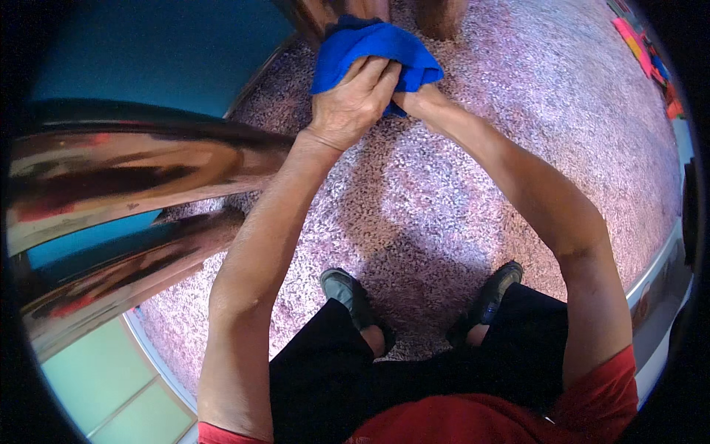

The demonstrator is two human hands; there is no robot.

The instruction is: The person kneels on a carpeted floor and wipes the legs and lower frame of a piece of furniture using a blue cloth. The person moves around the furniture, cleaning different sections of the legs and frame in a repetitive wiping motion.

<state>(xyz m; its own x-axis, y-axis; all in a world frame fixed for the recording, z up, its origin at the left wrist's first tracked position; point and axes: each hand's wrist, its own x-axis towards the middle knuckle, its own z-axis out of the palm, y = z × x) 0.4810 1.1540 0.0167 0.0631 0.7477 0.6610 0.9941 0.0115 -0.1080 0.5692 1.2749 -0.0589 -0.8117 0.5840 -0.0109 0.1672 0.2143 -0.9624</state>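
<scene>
A bright blue cloth [377, 47] is bunched between my hands at the top of the view. My left hand [355, 100] grips its near side, the fingertips tucked into the folds. Close beside it, my right hand [419, 102] holds the cloth from the right, its fingers mostly hidden beneath the fabric. Directly behind the cloth stands a brown wooden furniture part [366, 8], and whether the cloth touches it is hard to tell. A second wooden leg or post [441, 19] rises just to the right.
Shaggy pinkish carpet [444, 188] lies under my shoes [344, 288]. Glossy, multicoloured wooden furniture [127, 172] juts in from the left, close to my left forearm. Beyond it is a blue surface [155, 55]. Colourful items [635, 47] lie at the far right; pale green tiles [100, 372] show lower left.
</scene>
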